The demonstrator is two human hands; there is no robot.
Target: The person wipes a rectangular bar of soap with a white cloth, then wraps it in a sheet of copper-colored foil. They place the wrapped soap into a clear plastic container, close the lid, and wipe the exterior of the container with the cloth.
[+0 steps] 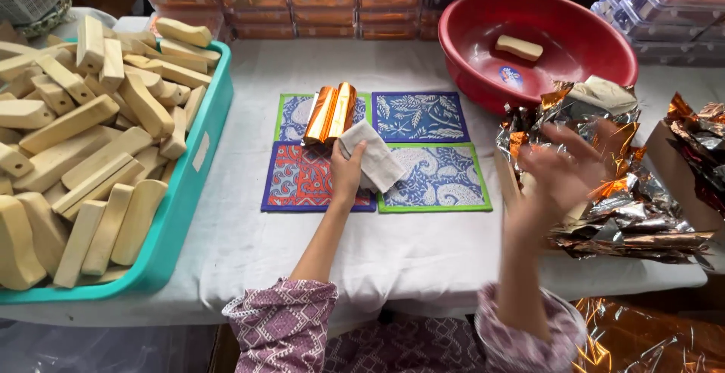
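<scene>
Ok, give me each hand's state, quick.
Left hand: closed on a pale cloth.
Right hand: open, blurred, holding nothing visible, over crumpled foil.

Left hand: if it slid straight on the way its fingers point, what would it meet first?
The left hand, holding a folded cloth, points up the table; likely first comes the foil-wrapped orange block, though height is unclear.

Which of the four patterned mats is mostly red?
The near-left mat, beside the left hand: red and blue pattern with a blue border. The other three are blue and white.
</scene>
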